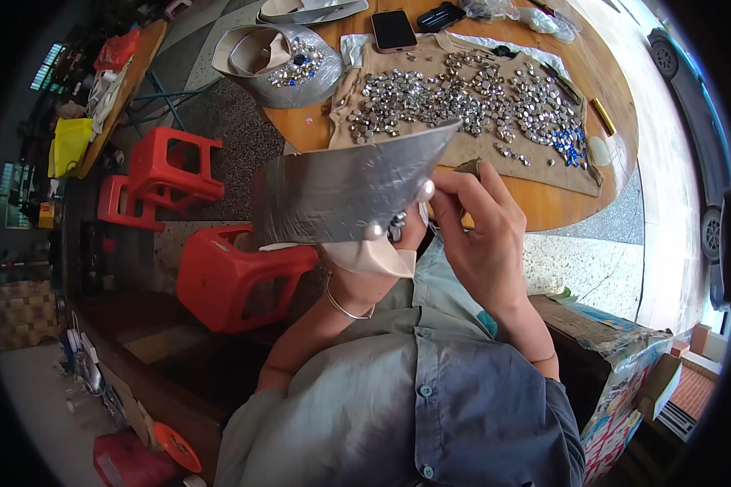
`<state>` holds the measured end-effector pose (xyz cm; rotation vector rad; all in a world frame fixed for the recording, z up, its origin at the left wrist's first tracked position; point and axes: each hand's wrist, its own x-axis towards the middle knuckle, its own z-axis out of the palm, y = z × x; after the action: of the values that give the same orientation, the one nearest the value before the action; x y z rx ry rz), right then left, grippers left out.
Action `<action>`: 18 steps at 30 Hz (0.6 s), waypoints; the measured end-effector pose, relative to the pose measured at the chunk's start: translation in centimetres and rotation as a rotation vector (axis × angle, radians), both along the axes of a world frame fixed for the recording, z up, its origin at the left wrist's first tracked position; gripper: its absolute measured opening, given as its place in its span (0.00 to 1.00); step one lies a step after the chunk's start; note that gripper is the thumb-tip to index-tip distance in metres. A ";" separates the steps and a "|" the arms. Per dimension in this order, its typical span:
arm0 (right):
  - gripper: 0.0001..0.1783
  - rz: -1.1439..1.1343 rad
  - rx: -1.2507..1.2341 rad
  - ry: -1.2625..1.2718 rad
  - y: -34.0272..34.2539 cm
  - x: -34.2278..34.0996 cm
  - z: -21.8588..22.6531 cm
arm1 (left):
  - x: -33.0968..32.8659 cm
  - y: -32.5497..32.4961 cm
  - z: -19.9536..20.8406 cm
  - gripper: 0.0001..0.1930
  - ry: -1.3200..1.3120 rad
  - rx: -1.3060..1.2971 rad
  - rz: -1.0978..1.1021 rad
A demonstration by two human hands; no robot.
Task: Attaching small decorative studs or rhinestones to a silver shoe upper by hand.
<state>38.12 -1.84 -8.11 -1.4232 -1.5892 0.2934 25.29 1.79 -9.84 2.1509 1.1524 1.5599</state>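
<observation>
A curved silvery piece [341,191] with a pale beige lining [369,258] is held up in front of me, its outer face covered in wrinkled clear film. My left hand [410,231] grips it from beneath and inside, mostly hidden behind it; a thin bangle circles that wrist. White pearl beads and a few dark, shiny stones show along its right edge. At the upper pearl bead [425,191], my right hand [487,235] has thumb and forefinger pinched together, while the other fingers are curled. Whether the bead is fixed to the piece cannot be seen.
Loose silver rhinestones [406,97] and some blue stones [571,148] cover a tan cloth [536,174] on the round wooden table [617,89]. A similar decorated silvery piece [292,85] and a phone [393,31] lie at its far side. Red stools [227,280] stand left.
</observation>
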 end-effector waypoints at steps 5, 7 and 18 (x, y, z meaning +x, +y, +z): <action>0.09 0.036 -0.047 0.232 0.2 0.8 -0.1 | 1.0 0.0 -0.3 0.09 -0.067 -0.049 0.005; 0.11 0.038 -0.010 0.256 0.2 1.0 -0.7 | 1.6 -0.6 -0.3 0.10 -0.137 -0.087 -0.044; 0.11 0.107 -0.248 0.535 0.7 2.1 -2.8 | 1.6 -0.6 -1.9 0.11 -0.193 -0.216 -0.126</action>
<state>40.18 -1.15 -10.96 -1.2990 -1.2129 0.8829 26.86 1.23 -11.75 1.8522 1.0492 1.4773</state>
